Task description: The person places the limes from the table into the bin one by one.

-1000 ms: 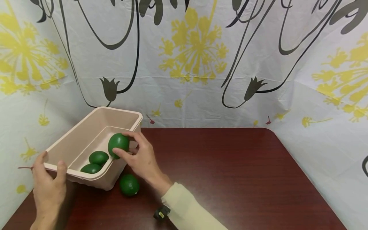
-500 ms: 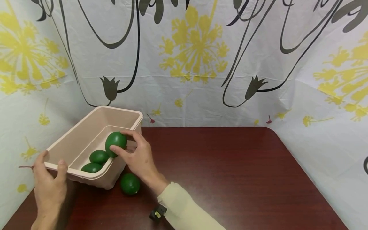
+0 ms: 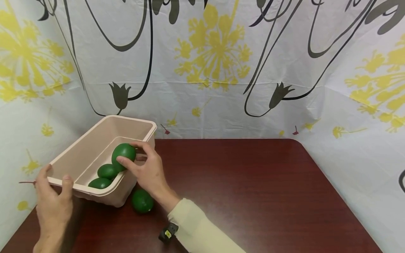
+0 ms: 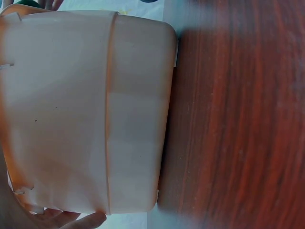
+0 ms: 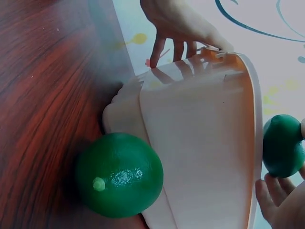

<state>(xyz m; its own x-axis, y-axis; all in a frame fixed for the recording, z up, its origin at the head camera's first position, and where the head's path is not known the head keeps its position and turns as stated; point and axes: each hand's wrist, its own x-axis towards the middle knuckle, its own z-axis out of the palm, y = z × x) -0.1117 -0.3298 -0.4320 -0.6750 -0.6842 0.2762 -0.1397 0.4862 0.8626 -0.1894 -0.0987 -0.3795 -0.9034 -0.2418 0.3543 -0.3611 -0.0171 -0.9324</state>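
Observation:
A beige plastic bin [image 3: 79,154] stands at the left of the table. My left hand [image 3: 54,207] grips its near-left corner, thumb over the rim and fingers against the outer wall. My right hand [image 3: 152,172] pinches a green lime [image 3: 123,155] between thumb and fingers, above the bin's right rim. Inside the bin lie two more limes, one farther back [image 3: 107,171] and one nearer [image 3: 99,183]. Another lime [image 5: 119,174] rests on the table beside the bin's right wall. In the left wrist view, the bin's outer wall [image 4: 138,114] fills most of the left half.
The dark red-brown wooden table [image 3: 253,196] extends to the right of the bin. A white cloth [image 3: 202,116] with yellow and grey flower prints hangs behind and at both sides. A small black device [image 3: 168,232] is on the right wrist.
My right hand has moved slightly left with its lime, farther over the bin's rim. The left hand keeps its hold on the bin, and the other limes stay in place.

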